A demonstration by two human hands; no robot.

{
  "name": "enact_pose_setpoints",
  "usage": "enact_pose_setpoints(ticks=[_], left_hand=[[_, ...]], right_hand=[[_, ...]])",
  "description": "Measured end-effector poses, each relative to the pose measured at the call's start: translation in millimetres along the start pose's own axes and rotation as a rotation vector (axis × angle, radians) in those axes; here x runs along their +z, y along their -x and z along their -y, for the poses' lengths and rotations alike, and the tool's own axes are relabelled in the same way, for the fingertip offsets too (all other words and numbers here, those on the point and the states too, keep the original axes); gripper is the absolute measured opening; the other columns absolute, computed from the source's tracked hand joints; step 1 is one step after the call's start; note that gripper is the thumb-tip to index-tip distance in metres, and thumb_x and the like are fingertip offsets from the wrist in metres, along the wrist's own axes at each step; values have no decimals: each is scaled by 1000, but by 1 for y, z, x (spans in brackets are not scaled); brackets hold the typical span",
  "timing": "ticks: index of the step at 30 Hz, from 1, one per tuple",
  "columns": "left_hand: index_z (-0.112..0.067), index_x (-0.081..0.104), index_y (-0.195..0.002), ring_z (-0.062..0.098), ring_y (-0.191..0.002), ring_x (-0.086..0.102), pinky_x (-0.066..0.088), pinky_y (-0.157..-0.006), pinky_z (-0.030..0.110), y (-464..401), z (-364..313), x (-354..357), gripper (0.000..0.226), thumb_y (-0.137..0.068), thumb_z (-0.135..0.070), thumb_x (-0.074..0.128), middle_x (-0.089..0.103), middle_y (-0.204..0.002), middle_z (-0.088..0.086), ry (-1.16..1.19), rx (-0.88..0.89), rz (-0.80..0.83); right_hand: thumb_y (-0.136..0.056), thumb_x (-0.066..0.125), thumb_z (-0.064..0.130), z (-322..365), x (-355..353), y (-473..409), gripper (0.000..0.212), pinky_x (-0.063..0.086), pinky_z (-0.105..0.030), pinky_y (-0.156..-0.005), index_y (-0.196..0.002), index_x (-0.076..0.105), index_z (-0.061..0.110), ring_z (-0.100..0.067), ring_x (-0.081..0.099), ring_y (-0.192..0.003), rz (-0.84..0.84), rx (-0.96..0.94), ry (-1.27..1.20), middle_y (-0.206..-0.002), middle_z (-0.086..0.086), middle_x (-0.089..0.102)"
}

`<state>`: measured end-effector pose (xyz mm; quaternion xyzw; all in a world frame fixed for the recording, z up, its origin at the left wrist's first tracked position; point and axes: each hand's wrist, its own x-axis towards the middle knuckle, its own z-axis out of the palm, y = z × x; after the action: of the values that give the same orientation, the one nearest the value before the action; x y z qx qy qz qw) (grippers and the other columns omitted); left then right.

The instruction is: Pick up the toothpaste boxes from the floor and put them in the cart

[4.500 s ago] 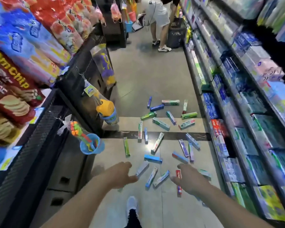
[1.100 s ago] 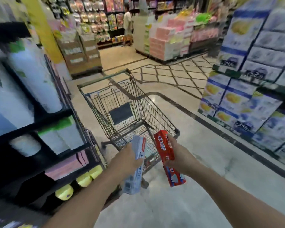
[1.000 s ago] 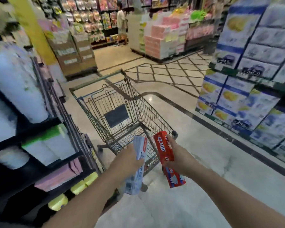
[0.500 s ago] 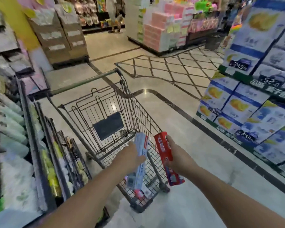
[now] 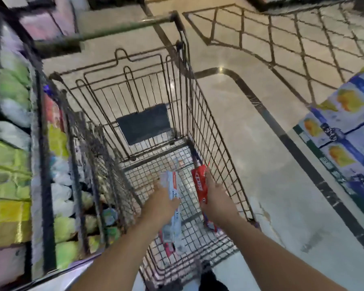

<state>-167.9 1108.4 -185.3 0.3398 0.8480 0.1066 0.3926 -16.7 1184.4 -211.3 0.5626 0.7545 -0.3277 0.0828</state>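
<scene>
Boxes in both hands hang above the wire basket of the cart [image 5: 206,114], inside its rim, so the coming move looks like a plain release downward. The left hand [image 5: 162,203] has its grip closed round a pale blue-grey toothpaste box [image 5: 172,185], whose long axis runs away from the person, far end tipped toward the cart's folded child seat, near end dropping below the wrist. The right hand [image 5: 216,198] has its grip closed round a red toothpaste box [image 5: 199,181], lying nearly parallel to the pale one and just beside it, the two apart by a narrow gap. The red box sits close to the cart's right wall; I cannot tell whether it touches the wire. The basket floor lies directly under both boxes, and something pale and boxy already rests on it, though blur hides what exactly. Neither hand is clearly nearer the floor. Shelves [image 5: 13,164] of packaged goods crowd the cart's left side.
</scene>
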Motion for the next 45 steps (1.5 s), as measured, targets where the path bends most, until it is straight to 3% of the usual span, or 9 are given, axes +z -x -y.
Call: enact_pose_setpoints(ticks=[6, 10, 16, 19, 23, 27, 33, 39, 45], left_hand=[[-8, 28, -138, 19, -63, 60, 49, -51, 28, -63, 19, 89, 66, -90, -35, 63, 62, -87, 4, 110, -243, 31], [-2, 15, -150, 6, -53, 43, 31, -40, 21, -84, 31, 132, 76, -96, -32, 59, 52, -79, -2, 99, -335, 59], [-5, 46, -122, 17, -74, 58, 40, -50, 23, -102, 55, 167, 46, -91, -35, 65, 63, -95, 4, 6, -419, 110], [-10, 53, -106, 15, -65, 50, 33, -49, 23, -107, 62, 178, 35, -89, -37, 66, 57, -80, -2, 1, -410, 115], [-11, 64, -104, 24, -80, 65, 42, -59, 25, -106, 66, 179, 20, -88, -23, 62, 68, -94, 6, -13, -403, 114], [-10, 61, -102, 25, -87, 65, 44, -62, 26, -94, 65, 154, 19, -90, -24, 62, 68, -100, 9, -57, -337, 69], [-10, 52, -126, 28, -109, 58, 47, -81, 32, -64, 53, 66, 45, -97, -44, 50, 59, -123, 11, -206, -176, 117], [-13, 42, -138, 24, -113, 54, 46, -90, 35, -9, 13, -53, 68, -93, -63, 46, 50, -134, 8, -260, -43, 106], [-23, 5, -157, 30, -150, 0, 7, -119, 56, 74, -28, -142, 103, -77, -87, 19, 5, -164, 8, -537, 19, -21]], right_hand=[[-89, 62, 12, -45, 76, -57, 103, 57, -46, -77, -149, -18, 38, -29, 65, -92, 126, -9, 87, -133, -14, 48], [-93, 56, 9, -65, 120, -76, 83, 57, -47, -81, -148, -2, 29, -27, 64, -100, 192, 31, 62, -141, -9, 44], [-87, 62, 7, -82, 162, -85, 77, 56, -43, -84, -147, 16, 17, -28, 62, -106, 292, -3, 155, -134, -9, 49], [-88, 60, 14, -81, 169, -87, 47, 54, -41, -78, -130, 39, 20, -26, 64, -95, 380, -22, 134, -117, -4, 56], [-92, 52, 25, -78, 166, -86, 17, 55, -35, -69, -109, 53, 29, -16, 65, -78, 413, -45, 27, -96, 4, 64], [-90, 60, 25, -69, 141, -81, 26, 51, -29, -69, -116, 56, 26, -13, 61, -79, 484, -64, 11, -102, 4, 65], [-92, 63, 33, -25, 55, -71, 51, 49, -36, -99, -136, 46, 13, -23, 59, -114, 479, -57, 18, -132, -7, 56], [-91, 49, 60, 42, -75, -35, 76, 32, -46, -114, -151, 27, 19, -29, 37, -139, 347, -336, 217, -155, -9, 33], [-84, 42, 75, 99, -177, 12, 93, 19, -46, -119, -154, 19, 19, -28, 21, -146, 123, -644, 501, -159, -8, 23]])
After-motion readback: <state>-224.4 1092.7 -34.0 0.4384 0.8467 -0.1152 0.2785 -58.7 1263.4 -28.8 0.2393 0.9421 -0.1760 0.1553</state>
